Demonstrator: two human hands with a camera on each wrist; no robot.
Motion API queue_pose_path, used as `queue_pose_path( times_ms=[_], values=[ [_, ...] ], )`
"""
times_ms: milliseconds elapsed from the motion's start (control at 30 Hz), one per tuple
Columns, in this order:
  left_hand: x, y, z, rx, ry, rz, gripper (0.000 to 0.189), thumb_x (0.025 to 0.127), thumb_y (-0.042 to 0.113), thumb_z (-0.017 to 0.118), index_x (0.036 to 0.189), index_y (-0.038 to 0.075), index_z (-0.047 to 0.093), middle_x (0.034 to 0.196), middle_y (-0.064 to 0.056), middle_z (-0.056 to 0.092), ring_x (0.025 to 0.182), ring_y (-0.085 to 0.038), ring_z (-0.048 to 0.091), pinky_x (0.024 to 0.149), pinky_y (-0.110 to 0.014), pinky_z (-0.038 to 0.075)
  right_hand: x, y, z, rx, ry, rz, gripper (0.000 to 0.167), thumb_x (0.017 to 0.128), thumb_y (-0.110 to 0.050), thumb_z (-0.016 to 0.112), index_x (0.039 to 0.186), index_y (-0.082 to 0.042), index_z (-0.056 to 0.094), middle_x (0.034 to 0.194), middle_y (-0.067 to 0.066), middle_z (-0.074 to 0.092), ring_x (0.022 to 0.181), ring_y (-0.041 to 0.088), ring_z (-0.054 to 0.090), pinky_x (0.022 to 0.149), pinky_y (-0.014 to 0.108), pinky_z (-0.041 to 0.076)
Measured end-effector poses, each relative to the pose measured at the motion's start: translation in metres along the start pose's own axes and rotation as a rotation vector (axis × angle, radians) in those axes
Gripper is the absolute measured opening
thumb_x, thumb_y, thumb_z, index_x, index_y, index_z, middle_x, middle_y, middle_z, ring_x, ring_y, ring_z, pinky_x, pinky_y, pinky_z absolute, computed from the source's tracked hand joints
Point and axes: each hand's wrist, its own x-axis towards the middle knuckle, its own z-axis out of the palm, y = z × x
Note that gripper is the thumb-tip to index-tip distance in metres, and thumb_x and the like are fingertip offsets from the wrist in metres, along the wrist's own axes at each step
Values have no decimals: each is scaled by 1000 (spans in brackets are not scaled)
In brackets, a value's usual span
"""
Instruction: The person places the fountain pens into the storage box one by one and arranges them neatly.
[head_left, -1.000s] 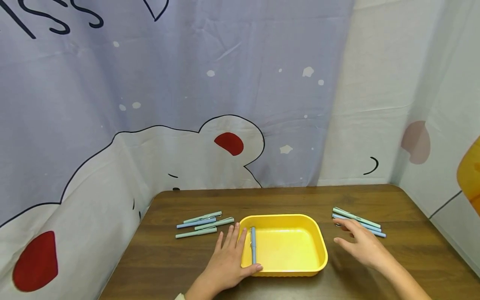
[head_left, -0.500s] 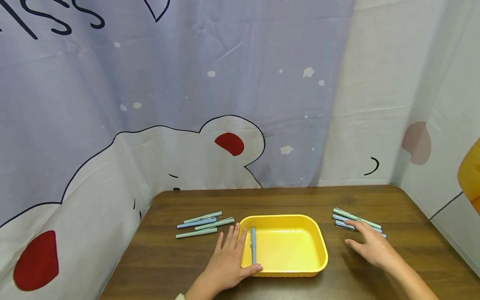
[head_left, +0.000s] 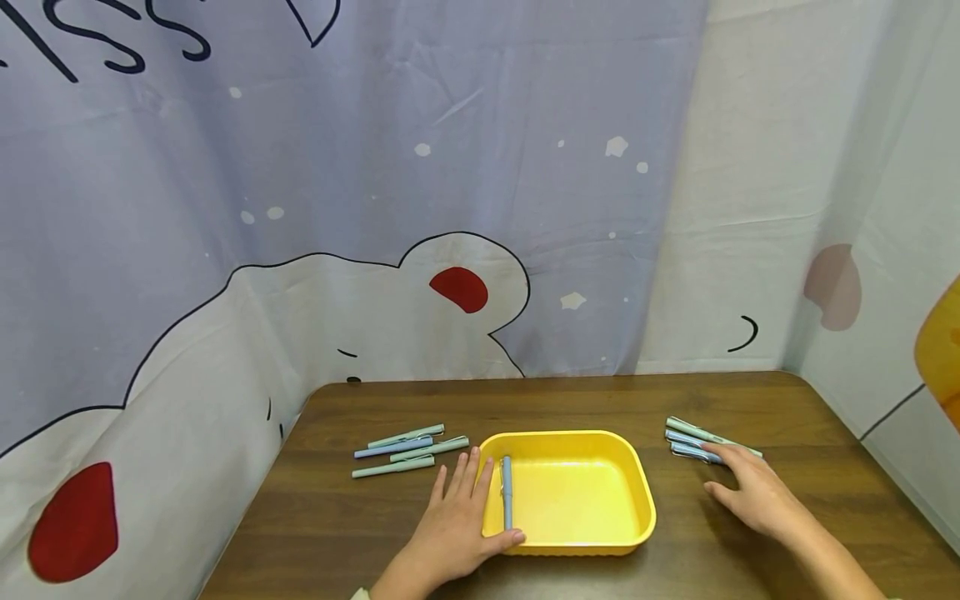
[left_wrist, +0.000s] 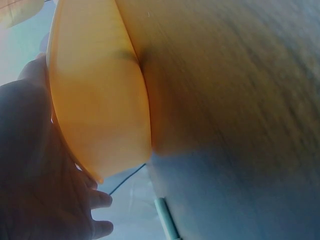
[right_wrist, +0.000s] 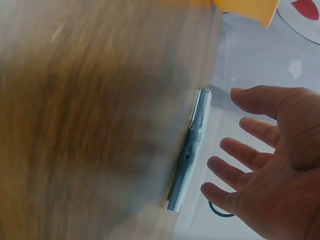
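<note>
In the head view, a brown wood-grain worktop reaches back to a white and lavender printed cloth behind its far edge. A shallow yellow rectangular tray with rounded corners stands on it, midway between the left and right edges, and one slim blue-grey pen with a clip lies inside, along the tray's left wall. The left hand lies over the tray's left rim, its fingers straight and slightly apart, the thumb reaching to the near rim by the pen's lower end. Toward the worktop's far left corner lie three pale green capped pens and one light blue capped pen, close together. Toward the far right corner, one mint green pen and two blue pens lie side by side, partly covered by the right hand, whose fingers are apart; whether they touch the pens cannot be told here. In the left wrist view, the tray's outer wall rises from the worktop, with the left fingers along its rim and a pale green pen end beyond. In the right wrist view, the right thumb and fingers are spread and gently bent, clamped on nothing, with the pens seen nearly edge-on just beside the fingertips.
</note>
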Motion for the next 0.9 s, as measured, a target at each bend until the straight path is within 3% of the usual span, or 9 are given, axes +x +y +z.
queue_pose_path(
  times_ms=[367, 900],
  values=[
    [-1, 0, 1, -10, 9, 6, 104, 90, 76, 51, 161, 5, 23, 168, -19, 14, 154, -39, 17, 119, -66, 15, 0, 10, 0, 1, -73, 30, 57, 87, -14, 77, 137, 4, 54, 138, 38, 48, 125, 63, 39, 98, 77, 31],
    [0, -1, 3, -10, 2, -8, 105, 89, 78, 50, 161, 6, 22, 168, -19, 13, 154, -39, 16, 119, -65, 13, 7, 21, 4, -72, -58, -3, 51, 84, -10, 79, 129, 5, 61, 127, 33, 58, 116, 55, 49, 94, 68, 40]
  ],
)
